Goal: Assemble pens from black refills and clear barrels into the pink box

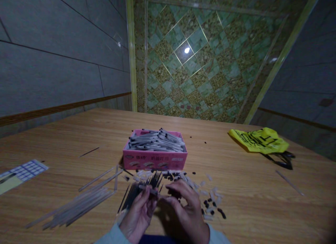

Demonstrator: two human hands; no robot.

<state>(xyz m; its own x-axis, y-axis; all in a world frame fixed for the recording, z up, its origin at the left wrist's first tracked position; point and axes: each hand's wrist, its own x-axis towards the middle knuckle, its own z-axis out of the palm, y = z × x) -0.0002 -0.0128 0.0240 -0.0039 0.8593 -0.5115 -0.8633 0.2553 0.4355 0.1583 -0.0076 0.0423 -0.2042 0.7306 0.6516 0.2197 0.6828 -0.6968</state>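
Note:
A clear pen (147, 188) with a dark end sits between the thumb and fingers of my left hand (140, 210), over the table's front part. Close by on the right is my right hand (185, 205), thumb and fingers curled toward the pen's near end; anything in that pinch is too small to make out. Beneath my left hand lies a bundle of thin dark pen refills (133, 195). Around my right hand are scattered small black plugs (210, 203) and short clear plastic pieces (214, 195). Just beyond stands a pink box (154, 160) heaped with finished-looking pens (157, 140).
Clear pen tubes (78, 205) lie in a pile at front left. A checked cloth or paper (31, 170) is at the left edge. A yellow bag (258, 139) with black straps rests far right, near a lone tube (289, 182). One refill (89, 152) lies further back.

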